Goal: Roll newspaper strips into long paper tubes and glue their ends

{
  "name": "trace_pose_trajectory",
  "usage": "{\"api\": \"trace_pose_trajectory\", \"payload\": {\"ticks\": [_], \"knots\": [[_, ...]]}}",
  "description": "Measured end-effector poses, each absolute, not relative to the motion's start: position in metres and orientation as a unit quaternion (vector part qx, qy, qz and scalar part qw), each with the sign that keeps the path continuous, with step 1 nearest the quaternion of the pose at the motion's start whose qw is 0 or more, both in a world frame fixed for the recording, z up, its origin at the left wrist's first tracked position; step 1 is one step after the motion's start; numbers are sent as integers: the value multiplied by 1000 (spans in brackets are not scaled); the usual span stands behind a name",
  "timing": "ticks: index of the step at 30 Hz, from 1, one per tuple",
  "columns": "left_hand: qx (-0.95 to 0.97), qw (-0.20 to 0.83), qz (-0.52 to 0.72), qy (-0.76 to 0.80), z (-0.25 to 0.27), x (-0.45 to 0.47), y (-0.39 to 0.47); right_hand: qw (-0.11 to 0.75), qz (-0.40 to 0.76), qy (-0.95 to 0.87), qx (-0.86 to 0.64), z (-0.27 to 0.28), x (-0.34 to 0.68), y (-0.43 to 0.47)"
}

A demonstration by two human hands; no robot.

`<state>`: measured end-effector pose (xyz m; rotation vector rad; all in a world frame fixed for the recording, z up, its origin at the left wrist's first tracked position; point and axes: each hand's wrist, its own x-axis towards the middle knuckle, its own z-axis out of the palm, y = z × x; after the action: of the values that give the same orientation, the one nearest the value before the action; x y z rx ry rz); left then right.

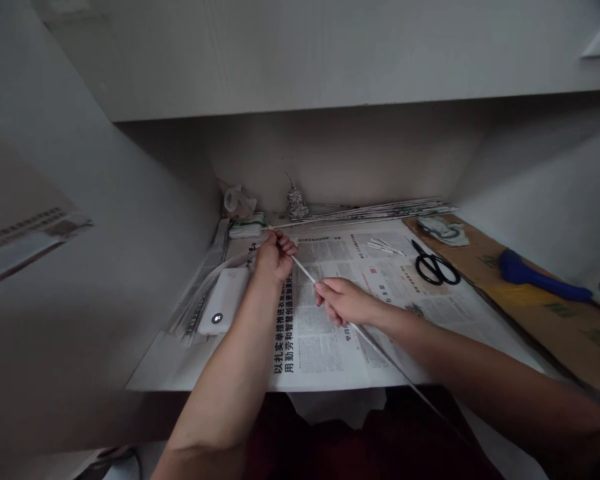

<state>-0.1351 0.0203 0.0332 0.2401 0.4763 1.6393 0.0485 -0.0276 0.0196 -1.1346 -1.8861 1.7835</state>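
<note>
A thin white rolled paper stick point(305, 269) runs slantwise between my two hands. My left hand point(277, 256) is closed around its far part, fingers curled in. My right hand point(344, 301) pinches it nearer to me with thumb and fingers. From under the right hand a pale, flatter tail point(397, 367) of the same piece trails down past the table's front edge. Sheets of newspaper point(325, 340) lie flat beneath both hands. To the left of my left forearm rests a white rectangular device point(223, 300) with a small round dark mark.
Black-handled scissors point(437, 269) and short white paper pieces point(384, 247) lie to the right. A blue-handled tool point(543, 279) rests on cardboard point(570, 330), near a crumpled cloth point(443, 231). Long paper sticks point(380, 212) line the back. An overhanging panel point(330, 60) and side walls enclose the table.
</note>
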Motion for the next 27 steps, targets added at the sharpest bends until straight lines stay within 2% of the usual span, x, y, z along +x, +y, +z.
{"api": "trace_pose_trajectory", "payload": {"ticks": [3, 6, 10, 13, 16, 19, 23, 27], "knots": [[99, 660, 720, 188, 33, -136, 20, 122, 796, -520, -286, 13, 52, -23], [108, 670, 715, 171, 32, -134, 19, 95, 871, -442, -191, 7, 58, -20], [105, 649, 729, 191, 31, -126, 18, 131, 835, -481, -234, 3, 57, -17], [106, 631, 734, 225, 30, -115, 18, 200, 717, -589, -314, 3, 53, -16], [112, 633, 729, 236, 30, -105, 17, 222, 640, -645, -354, 2, 51, -17], [112, 651, 718, 219, 31, -103, 14, 218, 729, -563, -321, 3, 54, -19], [117, 683, 700, 173, 37, -106, 9, 167, 890, -379, -188, 6, 58, -22], [131, 688, 696, 159, 41, -106, 6, 149, 912, -350, -156, 7, 59, -22]]}}
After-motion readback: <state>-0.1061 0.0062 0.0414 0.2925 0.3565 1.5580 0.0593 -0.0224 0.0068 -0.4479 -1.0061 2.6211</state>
